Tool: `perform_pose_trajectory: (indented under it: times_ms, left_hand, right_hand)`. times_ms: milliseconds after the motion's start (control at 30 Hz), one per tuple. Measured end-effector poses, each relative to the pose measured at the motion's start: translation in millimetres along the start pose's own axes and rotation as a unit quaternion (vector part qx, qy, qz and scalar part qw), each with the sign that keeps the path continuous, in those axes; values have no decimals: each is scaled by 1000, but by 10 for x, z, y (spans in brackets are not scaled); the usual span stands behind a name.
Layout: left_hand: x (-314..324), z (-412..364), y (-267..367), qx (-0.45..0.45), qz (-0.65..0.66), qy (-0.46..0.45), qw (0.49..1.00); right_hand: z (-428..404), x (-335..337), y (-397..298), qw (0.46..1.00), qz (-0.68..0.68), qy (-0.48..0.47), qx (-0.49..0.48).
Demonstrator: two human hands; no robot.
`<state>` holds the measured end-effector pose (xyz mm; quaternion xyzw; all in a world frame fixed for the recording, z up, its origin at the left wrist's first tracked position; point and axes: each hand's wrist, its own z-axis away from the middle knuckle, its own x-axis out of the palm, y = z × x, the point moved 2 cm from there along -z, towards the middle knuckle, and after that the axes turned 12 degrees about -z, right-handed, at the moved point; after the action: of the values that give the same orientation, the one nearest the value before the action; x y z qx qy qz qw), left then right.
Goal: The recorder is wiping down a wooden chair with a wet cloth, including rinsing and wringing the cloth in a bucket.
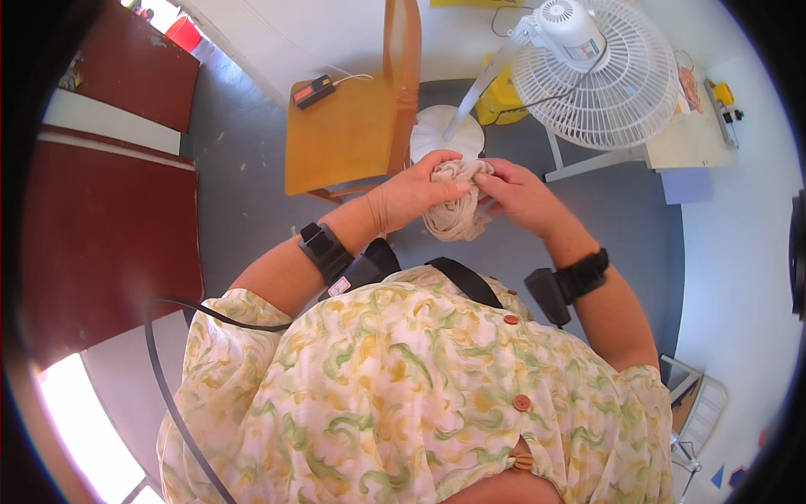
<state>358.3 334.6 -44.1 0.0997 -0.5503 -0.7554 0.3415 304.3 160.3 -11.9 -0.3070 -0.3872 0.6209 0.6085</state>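
A crumpled, off-white cloth (456, 217) is bunched up between my two hands in front of my body. My left hand (428, 186) grips its left side, with the thumb lying across the folds. On the other side, my right hand (513, 192) pinches the upper right edge of the cloth between thumb and fingers. The lower part of the bundle hangs loose below the fingers. Some of my fingertips are hidden behind the fabric.
A wooden chair (340, 135) stands ahead to the left, a black-and-orange device (313, 92) on its seat. A white pedestal fan (595, 72) rises ahead right, near a yellow bin (504, 97) and a table (689, 142). Dark red doors (113, 233) are at left.
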Motion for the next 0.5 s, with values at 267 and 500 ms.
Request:
perform_pose_trajectory:
  times_ms: [267,500]
  left_hand:
    - [-582,214,-38,-33,-83,215,973]
    - [-692,156,-244,44,-91,274,956]
  right_hand:
    - [-172,131,-163,980,41,111,-162]
    - [-246,-11,-366,849,262,177,-424]
